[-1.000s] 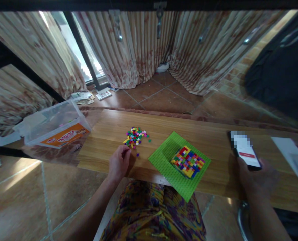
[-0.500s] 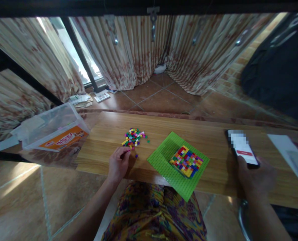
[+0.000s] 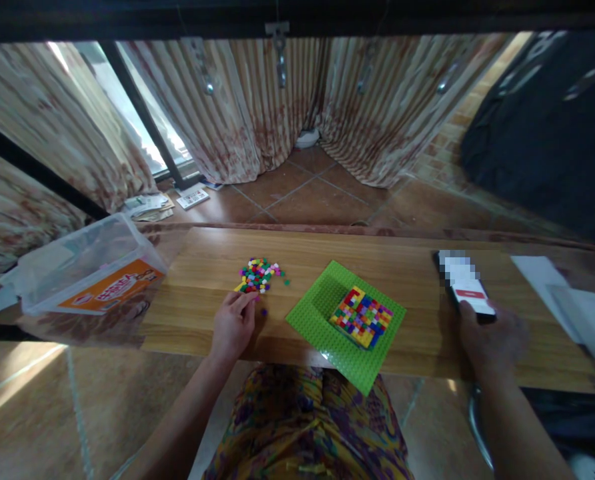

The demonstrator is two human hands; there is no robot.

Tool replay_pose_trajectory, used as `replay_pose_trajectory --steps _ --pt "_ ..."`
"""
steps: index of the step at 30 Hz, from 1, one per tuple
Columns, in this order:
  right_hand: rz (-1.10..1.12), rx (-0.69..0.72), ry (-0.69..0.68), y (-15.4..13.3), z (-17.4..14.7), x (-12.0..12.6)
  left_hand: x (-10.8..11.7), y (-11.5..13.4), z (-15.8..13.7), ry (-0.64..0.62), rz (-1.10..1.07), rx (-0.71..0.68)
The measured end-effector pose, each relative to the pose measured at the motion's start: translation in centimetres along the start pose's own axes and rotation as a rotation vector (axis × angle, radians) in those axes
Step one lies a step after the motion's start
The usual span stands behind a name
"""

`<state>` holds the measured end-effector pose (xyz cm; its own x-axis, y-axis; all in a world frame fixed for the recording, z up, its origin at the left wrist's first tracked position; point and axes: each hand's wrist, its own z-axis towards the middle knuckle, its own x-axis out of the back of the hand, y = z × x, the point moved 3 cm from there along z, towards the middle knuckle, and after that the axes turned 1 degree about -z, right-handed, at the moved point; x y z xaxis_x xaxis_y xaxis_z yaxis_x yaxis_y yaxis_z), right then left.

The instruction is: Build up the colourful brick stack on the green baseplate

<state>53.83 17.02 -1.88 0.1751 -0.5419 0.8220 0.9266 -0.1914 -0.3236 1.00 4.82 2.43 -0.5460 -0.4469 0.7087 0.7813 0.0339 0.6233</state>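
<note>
My left hand point(image 3: 234, 322) rests at the near edge of a loose pile of small coloured building bricks point(image 3: 258, 274), its fingers pinched on what looks like a pink building brick point(image 3: 256, 299). One dark purple brick point(image 3: 264, 312) lies apart beside my fingertips. To the right is a green baseplate point(image 3: 305, 319), turned cornerwise and overhanging the table's front edge. A tightly packed block of multicoloured bricks point(image 3: 361, 318) sits on it. My right hand point(image 3: 495, 337) is closed on the near end of a smartphone point(image 3: 470, 280), thumb over its lower edge; the other fingers are blurred.
The wooden table point(image 3: 177, 307) runs across the view. A clear plastic box point(image 3: 97, 267) with an orange label stands at the left. Papers and a clear sheet point(image 3: 552, 293) lie at the right. Striped curtains point(image 3: 217, 113) and a black bar point(image 3: 227, 17) are beyond and above.
The view has shifted slightly, moving the scene to the left. My left hand stays pinched by the pile, and my right hand stays at the smartphone.
</note>
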Motion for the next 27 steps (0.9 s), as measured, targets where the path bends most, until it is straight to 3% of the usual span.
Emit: replay_pose_trajectory --steps 5,9,11,19,27 --pt "0.033 -0.017 0.015 -0.6 -0.2 0.2 0.0 -0.2 0.3 -0.033 0.000 0.018" --pt "0.034 -0.021 0.024 -0.8 -0.2 0.2 0.0 0.7 0.5 0.017 -0.075 0.102" --pt "0.033 -0.019 0.018 -0.9 -0.2 0.3 -0.3 2.3 0.8 0.009 -0.139 0.104" --pt "0.044 -0.024 0.039 -0.8 -0.2 0.3 -3.4 12.0 0.7 -0.247 -0.406 -0.144" --pt "0.053 -0.026 0.039 -0.8 -0.3 0.2 -5.9 14.8 0.4 -0.378 -0.416 -0.200"
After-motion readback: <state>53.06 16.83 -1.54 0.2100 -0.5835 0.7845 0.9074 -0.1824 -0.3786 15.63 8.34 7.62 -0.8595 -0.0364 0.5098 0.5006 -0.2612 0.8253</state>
